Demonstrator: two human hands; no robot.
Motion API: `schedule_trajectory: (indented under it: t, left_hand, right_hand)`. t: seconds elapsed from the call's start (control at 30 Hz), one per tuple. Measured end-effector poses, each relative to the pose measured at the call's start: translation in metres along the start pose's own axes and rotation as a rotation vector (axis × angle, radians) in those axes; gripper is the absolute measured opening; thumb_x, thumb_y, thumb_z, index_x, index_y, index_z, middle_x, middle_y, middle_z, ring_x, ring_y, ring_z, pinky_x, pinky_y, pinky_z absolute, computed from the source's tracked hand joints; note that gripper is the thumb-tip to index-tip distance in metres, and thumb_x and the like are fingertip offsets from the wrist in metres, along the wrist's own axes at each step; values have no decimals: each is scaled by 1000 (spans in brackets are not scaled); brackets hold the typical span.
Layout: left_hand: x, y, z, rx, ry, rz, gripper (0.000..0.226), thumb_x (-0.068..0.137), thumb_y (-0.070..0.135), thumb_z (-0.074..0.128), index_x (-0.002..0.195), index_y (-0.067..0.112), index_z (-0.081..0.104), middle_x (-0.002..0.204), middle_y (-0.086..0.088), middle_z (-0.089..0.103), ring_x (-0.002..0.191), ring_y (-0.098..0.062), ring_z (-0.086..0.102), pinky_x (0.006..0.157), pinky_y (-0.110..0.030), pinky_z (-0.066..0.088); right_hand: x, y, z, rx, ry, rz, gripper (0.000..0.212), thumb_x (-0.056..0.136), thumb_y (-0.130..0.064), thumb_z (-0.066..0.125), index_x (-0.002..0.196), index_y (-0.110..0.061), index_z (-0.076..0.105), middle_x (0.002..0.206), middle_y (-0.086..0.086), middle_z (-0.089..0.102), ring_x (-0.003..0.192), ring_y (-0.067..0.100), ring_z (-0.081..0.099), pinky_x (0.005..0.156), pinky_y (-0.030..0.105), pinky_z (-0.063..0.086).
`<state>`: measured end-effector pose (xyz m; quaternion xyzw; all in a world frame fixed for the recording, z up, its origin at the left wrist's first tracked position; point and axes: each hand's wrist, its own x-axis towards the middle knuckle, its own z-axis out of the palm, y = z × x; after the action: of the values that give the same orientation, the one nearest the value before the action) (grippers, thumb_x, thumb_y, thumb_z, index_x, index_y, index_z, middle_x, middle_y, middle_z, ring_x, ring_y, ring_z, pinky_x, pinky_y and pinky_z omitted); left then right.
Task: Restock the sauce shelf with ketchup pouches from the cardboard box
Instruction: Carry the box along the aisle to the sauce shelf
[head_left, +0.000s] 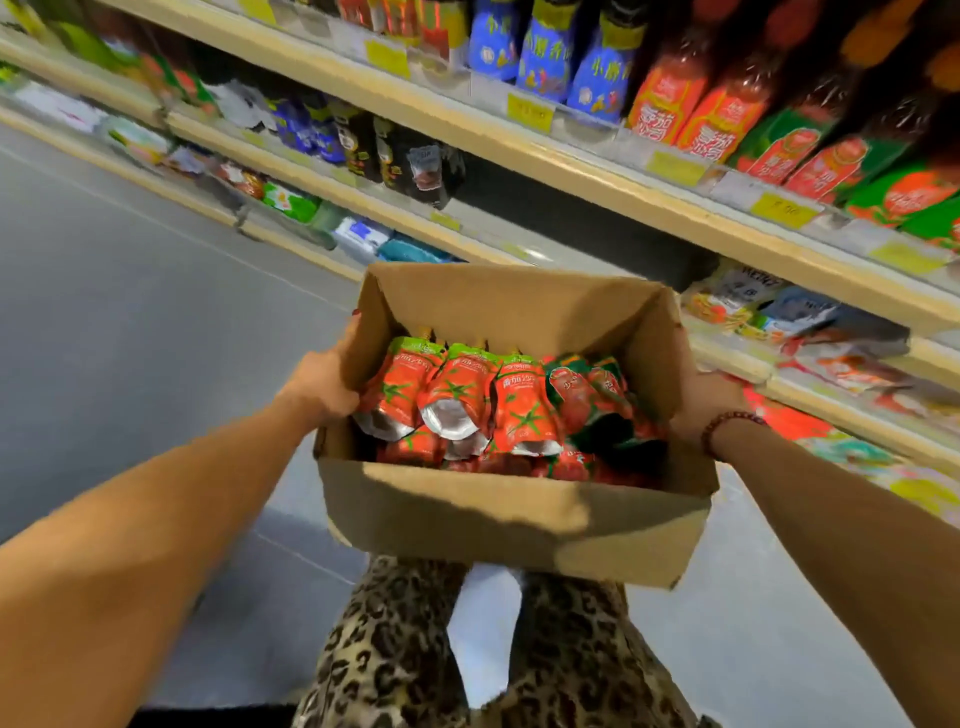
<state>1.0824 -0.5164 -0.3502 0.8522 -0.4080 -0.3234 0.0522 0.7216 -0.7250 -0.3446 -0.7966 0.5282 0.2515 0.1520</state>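
An open cardboard box (514, 514) hangs in mid-air in front of me, carried between both hands. My left hand (324, 382) grips its left wall, thumb inside the rim. My right hand (701, 402) grips the right wall, a bead bracelet on the wrist. Inside lie several red and green ketchup pouches (467, 400) with tomato pictures, some showing silver bases. The sauce shelf (670, 200) runs diagonally above and to the right of the box, with similar red pouches (810, 156) standing on it at the upper right.
Blue bottles (545, 57) and dark bottles (363, 140) stand on the shelves. A lower shelf (831, 400) at right holds flat packets. Grey aisle floor (130, 291) spreads to the left. Leopard-print trousers (395, 654) show below the box.
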Motion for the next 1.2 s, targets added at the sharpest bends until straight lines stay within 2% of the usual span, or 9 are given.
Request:
schedule_trajectory:
  t: [0.17,0.3,0.4,0.6,0.7,0.8,0.97,1.07,1.2]
  left_hand:
    - [54,-22,2,91,-89,110,102,71,12,62,149,29,-2,101,-30,64,92,-48,60,76,-37,44]
    - [88,-38,21,134,-121,188,104,65,22,58,149,22,-1,93,-34,63,87,-50,60,71,-37,42]
    - [118,-53,45,165,-147,187,102,70,19,62,149,28,-2,96,-34,63,89,-49,60,75,-40,46]
    - [181,-95,103,198,-169,222,104,75,10,66,148,36,-5,95,-31,64,88,-45,62,80,-43,50]
    - [214,-112,133,223,-175,208,106,73,7,64,144,45,-6,79,-20,60,77,-41,61,73,-39,49]
    - [240,-126,162,223,-143,182,117,67,2,62,136,58,-14,59,-4,49,55,-21,51,62,-30,42]
    - [266,-137,203,225,-71,160,124,66,-1,66,131,61,-21,57,-1,46,51,-17,44,60,-32,41]
    - [271,-141,222,185,-14,162,122,68,-3,66,137,57,-16,56,-3,44,51,-20,43,59,-34,41]
    - [261,-152,239,137,-37,138,118,69,-7,58,139,56,-13,54,-7,45,48,-20,43,57,-33,40]
  right_hand:
    - [-5,-22,40,155,-60,154,74,73,-14,67,136,-6,30,100,21,63,88,38,61,61,31,42]
    - [3,-35,83,224,-95,229,75,76,-12,64,139,-7,24,95,21,62,86,37,60,64,33,44]
    - [19,-45,120,238,-95,251,94,76,-11,64,146,-16,2,83,16,57,75,33,57,63,35,47]
    - [65,-66,204,348,-100,353,76,76,-10,65,140,-13,25,83,11,51,69,25,48,64,34,46]
    - [91,-73,246,374,-89,321,98,75,-11,64,147,-24,-1,79,9,52,67,23,48,63,36,48]
    - [118,-75,281,409,-46,301,116,74,-12,64,138,-33,-31,66,1,44,57,16,43,59,33,42]
    - [150,-74,323,437,48,313,109,75,-10,63,138,-33,-24,79,9,56,66,26,53,65,43,52]
    - [159,-74,340,432,165,306,114,75,-9,62,136,-34,-30,74,12,54,65,31,55,61,45,52]
    - [156,-80,362,434,157,341,117,76,-5,61,133,-37,-36,80,18,62,68,34,60,64,48,54]
